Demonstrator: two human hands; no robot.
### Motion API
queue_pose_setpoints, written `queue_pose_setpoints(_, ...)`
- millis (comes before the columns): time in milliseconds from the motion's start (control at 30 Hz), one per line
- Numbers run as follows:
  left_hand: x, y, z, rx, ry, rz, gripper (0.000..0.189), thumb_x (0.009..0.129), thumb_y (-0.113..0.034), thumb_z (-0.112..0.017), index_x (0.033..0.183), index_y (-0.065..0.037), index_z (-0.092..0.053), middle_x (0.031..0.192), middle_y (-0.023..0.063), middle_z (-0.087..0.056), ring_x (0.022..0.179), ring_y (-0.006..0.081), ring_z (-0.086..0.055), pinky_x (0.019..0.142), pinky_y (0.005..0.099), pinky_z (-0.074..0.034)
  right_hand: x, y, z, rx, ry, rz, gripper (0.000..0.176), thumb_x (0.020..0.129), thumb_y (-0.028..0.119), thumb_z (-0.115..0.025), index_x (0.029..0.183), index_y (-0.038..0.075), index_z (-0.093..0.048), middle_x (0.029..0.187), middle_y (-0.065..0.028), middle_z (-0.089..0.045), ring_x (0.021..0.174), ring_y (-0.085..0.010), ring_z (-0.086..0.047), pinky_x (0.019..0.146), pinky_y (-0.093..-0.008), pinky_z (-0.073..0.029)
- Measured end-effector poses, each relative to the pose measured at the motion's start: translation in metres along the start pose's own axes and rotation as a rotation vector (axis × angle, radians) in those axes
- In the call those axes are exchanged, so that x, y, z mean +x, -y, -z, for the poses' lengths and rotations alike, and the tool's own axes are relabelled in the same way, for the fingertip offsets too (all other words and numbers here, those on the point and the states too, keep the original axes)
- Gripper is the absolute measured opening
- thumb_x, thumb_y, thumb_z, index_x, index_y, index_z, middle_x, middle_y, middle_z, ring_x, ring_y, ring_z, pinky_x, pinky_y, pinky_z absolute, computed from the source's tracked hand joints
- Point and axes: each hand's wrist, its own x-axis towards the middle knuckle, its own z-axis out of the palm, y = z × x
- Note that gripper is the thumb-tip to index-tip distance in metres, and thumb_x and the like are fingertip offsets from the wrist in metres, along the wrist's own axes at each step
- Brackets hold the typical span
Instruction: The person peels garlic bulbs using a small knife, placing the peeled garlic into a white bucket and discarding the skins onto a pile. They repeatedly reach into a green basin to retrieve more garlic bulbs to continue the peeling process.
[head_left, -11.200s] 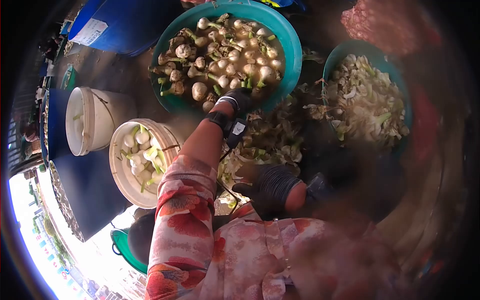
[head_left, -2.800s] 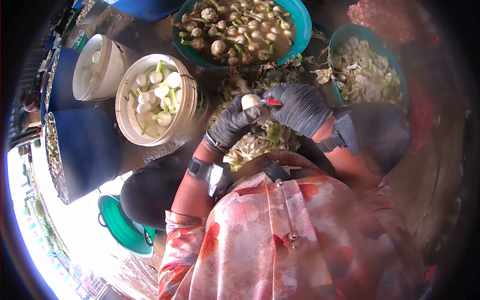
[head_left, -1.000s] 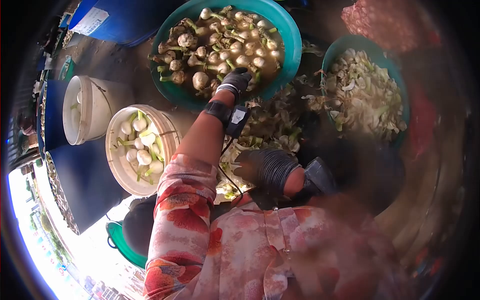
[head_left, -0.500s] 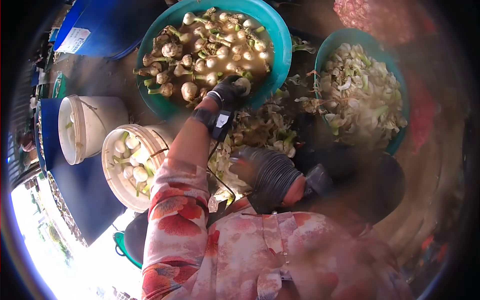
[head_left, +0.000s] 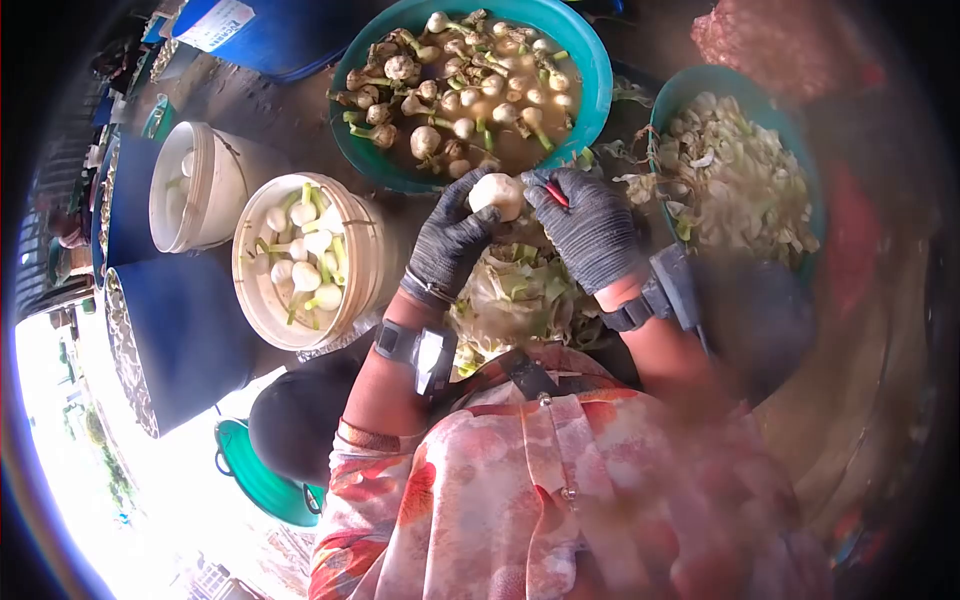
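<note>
My left hand [head_left: 452, 240], in a dark grey knit glove, is closed around a large pale garlic bulb [head_left: 497, 196], with the thumb along its lower side. Close against the bulb's right side is my gloved right hand [head_left: 592, 228]. It grips a small red-handled tool [head_left: 557, 193], whose working end I cannot make out. Just beyond both hands stands a green basin [head_left: 597, 85] of murky water with many garlic bulbs, some with stems and roots. Below the hands lies a heap of pale peelings [head_left: 520, 300].
To the left, a white bucket [head_left: 246, 262] holds cleaned garlic with green stems, near another white bucket [head_left: 160, 190]. A second green tub [head_left: 668, 95] on the right is full of peelings. Blue barrels [head_left: 190, 330] stand at left. A red mesh sack [head_left: 760, 50] lies at upper right.
My left hand has drawn back from the basin with a garlic bulb. My right hand has risen to meet it, and the red-handled tool now shows. The view has shifted.
</note>
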Motion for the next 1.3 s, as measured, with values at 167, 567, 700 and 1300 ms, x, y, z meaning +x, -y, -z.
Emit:
queue_pose_setpoints(167, -0.041, -0.002, -0.020, 0.206, -0.082, -0.108, 0.055, 0.087, -0.007, -0.069, 0.137, -0.003, -0.045, 0.126, 0.0097, -0.056, 0.113, 0.0198, -0.056, 0.091, 0.0339, -0.054, -0.021, 0.019, -0.002, -0.346, 0.028, 0.160, 0.017, 0.082, 0.024, -0.067, 0.091, 0.009, -0.067, 0.082, -0.0144, -0.067, 0.074, -0.0346, -0.065, 0.068, -0.0440, -0.053)
queue_pose_setpoints(567, -0.090, 0.002, -0.030, -0.236, 0.033, -0.124, 0.062, 0.087, -0.022, -0.072, 0.138, -0.002, -0.044, 0.125, 0.0088, -0.056, 0.110, 0.0268, -0.059, 0.096, 0.0394, -0.050, -0.030, 0.005, -0.002, 0.179, 0.178, -0.114, 0.025, 0.087, 0.025, -0.064, 0.093, 0.000, -0.067, 0.078, -0.0168, -0.067, 0.069, -0.0271, -0.065, 0.067, -0.0379, -0.051)
queue_pose_setpoints(700, -0.091, 0.006, -0.011, 0.267, -0.106, -0.288, 0.046, 0.088, -0.007, -0.064, 0.131, -0.001, -0.050, 0.122, 0.0113, -0.061, 0.111, 0.0256, -0.060, 0.098, 0.0342, -0.047, -0.018, -0.027, 0.011, 0.093, 0.184, -0.339, 0.021, 0.094, 0.020, -0.059, 0.103, 0.002, -0.066, 0.080, -0.0062, -0.066, 0.072, -0.0160, -0.057, 0.070, -0.0318, -0.047)
queue_pose_setpoints(1300, -0.094, -0.003, -0.017, 0.098, 0.067, -0.003, 0.080, 0.080, -0.037, -0.075, 0.143, -0.006, -0.038, 0.125, 0.0076, -0.054, 0.110, 0.0188, -0.054, 0.091, 0.0337, -0.048, -0.055, 0.053, 0.010, -0.239, 0.166, 0.432, 0.017, 0.081, 0.019, -0.073, 0.095, 0.012, -0.069, 0.086, -0.0090, -0.068, 0.075, -0.0281, -0.066, 0.068, -0.0360, -0.054)
